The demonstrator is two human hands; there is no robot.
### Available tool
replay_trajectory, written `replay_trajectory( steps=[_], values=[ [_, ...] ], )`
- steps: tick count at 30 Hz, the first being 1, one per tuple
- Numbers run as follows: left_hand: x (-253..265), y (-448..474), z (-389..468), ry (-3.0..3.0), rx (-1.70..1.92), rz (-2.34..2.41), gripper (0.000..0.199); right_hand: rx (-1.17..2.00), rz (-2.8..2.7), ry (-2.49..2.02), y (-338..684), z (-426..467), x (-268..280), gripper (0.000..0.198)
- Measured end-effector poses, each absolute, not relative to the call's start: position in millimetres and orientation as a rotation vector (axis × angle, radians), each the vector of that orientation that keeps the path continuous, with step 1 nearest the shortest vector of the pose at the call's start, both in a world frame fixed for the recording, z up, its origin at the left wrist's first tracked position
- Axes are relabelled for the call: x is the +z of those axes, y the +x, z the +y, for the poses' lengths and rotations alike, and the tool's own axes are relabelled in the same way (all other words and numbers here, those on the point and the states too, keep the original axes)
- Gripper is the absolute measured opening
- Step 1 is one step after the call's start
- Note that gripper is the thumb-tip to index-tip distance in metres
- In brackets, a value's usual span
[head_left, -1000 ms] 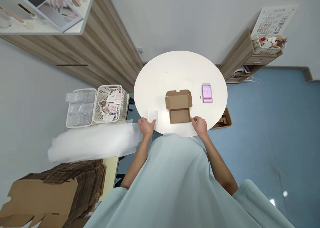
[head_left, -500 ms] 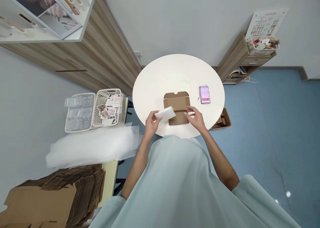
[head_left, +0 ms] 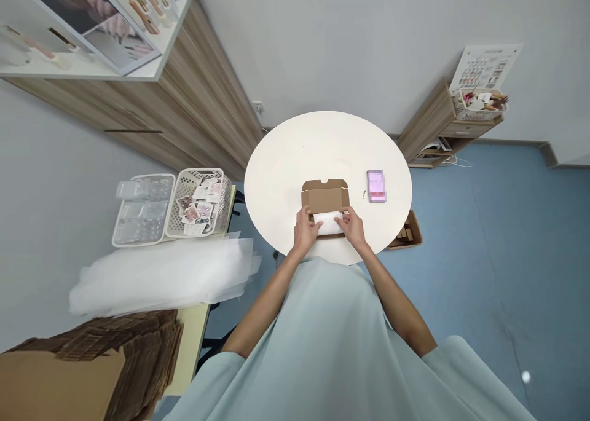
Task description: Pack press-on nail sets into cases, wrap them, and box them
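A small brown cardboard box (head_left: 325, 200) lies on the round white table with its lid folded back, away from me. In its lower part sits a white wrapped packet (head_left: 329, 223), whose translucent covering looks like foam sheet. My left hand (head_left: 305, 232) is closed at the packet's left end, thumb on top and fingers at the box's side. At the other end my right hand (head_left: 353, 227) grips in the same way, thumb pressed on the white surface. The fingertips of both hands are partly hidden by the box walls.
A phone (head_left: 377, 186) with a blurred screen lies right of the box on the table (head_left: 276, 163). On the left stand a basket of cards (head_left: 221, 201), clear plastic cases (head_left: 144, 209), white foam sheets (head_left: 161, 276) and stacked flat cardboard (head_left: 152, 359). A carton (head_left: 416, 230) is on the floor.
The white packet has moved right and down from beside the box into its lower part. My left hand came along with it, and my right hand has closed on its right end.
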State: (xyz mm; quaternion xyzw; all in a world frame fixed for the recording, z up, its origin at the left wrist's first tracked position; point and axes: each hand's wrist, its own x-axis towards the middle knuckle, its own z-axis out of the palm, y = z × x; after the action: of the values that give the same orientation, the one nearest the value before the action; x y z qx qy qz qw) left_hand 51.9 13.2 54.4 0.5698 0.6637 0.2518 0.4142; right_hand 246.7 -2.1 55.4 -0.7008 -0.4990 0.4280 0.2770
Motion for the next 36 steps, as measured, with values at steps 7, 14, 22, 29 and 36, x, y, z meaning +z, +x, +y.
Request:
replay_trajectory(
  steps=[7, 14, 22, 29, 36],
  values=[
    [34, 66, 15, 1.637, 0.433, 1.637, 0.01, 1.024, -1.672, -2.11, 245, 7, 37, 0.02],
    [20, 65, 14, 1.786, 0.244, 1.578, 0.03, 1.004, -1.923, -2.145, 237, 9, 31, 0.034],
    [18, 72, 15, 1.877, -0.017, 1.535, 0.042, 0.972, -2.146, -2.23, 226, 12, 30, 0.021],
    [19, 71, 16, 1.9, -0.049, 1.495, 0.04, 0.962, -2.213, -2.241, 219, 11, 26, 0.027],
    [19, 67, 11, 1.816, 0.084, 1.521, 0.045, 0.919, -2.223, -2.215, 220, 11, 28, 0.026]
  ],
)
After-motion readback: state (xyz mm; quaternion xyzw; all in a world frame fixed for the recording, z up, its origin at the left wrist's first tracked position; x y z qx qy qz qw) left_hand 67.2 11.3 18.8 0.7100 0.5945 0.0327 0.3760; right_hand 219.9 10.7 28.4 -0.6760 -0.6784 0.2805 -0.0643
